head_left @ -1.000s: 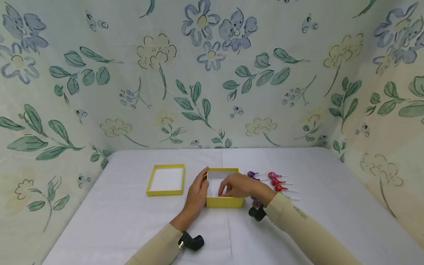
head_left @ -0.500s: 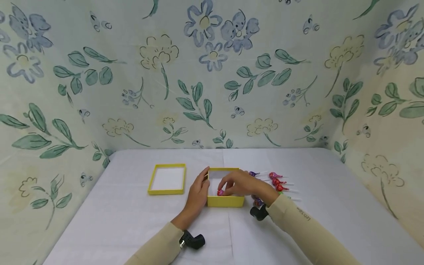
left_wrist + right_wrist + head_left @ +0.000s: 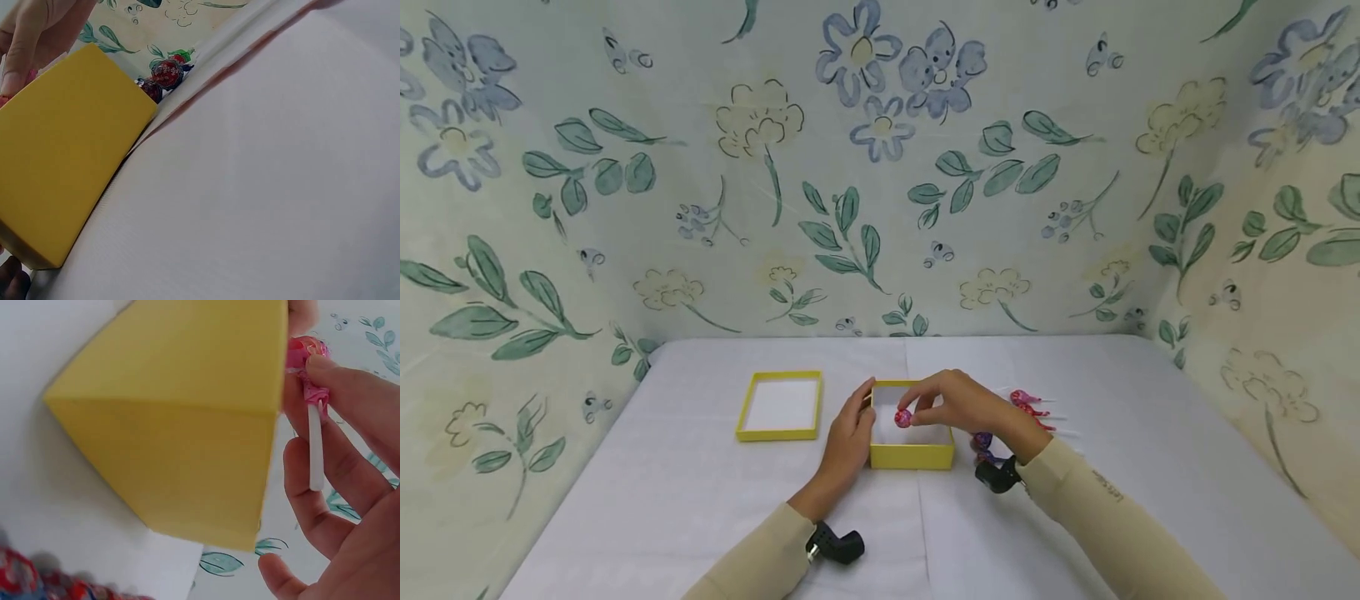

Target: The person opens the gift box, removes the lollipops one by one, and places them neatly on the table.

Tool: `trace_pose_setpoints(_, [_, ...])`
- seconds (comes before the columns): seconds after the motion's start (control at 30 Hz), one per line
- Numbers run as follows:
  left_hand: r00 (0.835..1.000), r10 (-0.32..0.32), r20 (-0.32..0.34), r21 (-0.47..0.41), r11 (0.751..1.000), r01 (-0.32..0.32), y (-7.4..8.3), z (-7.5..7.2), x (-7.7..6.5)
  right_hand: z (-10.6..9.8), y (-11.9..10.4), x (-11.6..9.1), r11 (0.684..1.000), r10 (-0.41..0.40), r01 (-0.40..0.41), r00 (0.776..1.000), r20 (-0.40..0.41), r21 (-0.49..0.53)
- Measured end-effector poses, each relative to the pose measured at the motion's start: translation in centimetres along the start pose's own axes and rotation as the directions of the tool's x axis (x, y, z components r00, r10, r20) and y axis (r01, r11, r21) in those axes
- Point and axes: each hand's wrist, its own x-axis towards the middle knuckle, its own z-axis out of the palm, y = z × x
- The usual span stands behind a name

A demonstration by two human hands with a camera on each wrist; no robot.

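A pink-wrapped lollipop (image 3: 902, 418) is pinched between the thumb and fingertips of my right hand (image 3: 961, 404), over the yellow box (image 3: 912, 457). In the right wrist view the lollipop's white stick (image 3: 316, 453) points down past the curled fingers, beside the box wall. My left hand (image 3: 848, 433) rests along the left side of the box with its fingers fairly straight. The box has no lid on it and shows a white inside. Its floor is partly hidden by the front wall and my right hand.
Right of the box lie several lollipops: purple ones (image 3: 982, 440) partly behind my right wrist, pink and red ones (image 3: 1020, 397) farther right. A yellow-rimmed lid (image 3: 777, 435) lies inside up at left on the white tablecloth (image 3: 700, 500). A floral cloth stands behind.
My right hand has risen from low inside the box and drawn slightly right, with the pink lollipop lifted in its fingers. The left hand has stayed against the box.
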Motion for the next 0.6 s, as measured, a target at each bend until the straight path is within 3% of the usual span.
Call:
trace_pose_setpoints(0.33, [1.0, -0.01, 0.003, -0.014, 1.0, 0.01, 0.3, -0.2, -0.2, -3.1, 0.9, -4.7, 0.999, 0.034, -0.037, 0.995, -0.09, -0.031])
trace_pose_setpoints(0.6, [1.0, 0.002, 0.008, -0.012, 1.0, -0.002, 0.1, -0.1, -0.3, -3.9, 3.2, -8.9, 0.996, 0.084, -0.089, 0.986, -0.145, -0.029])
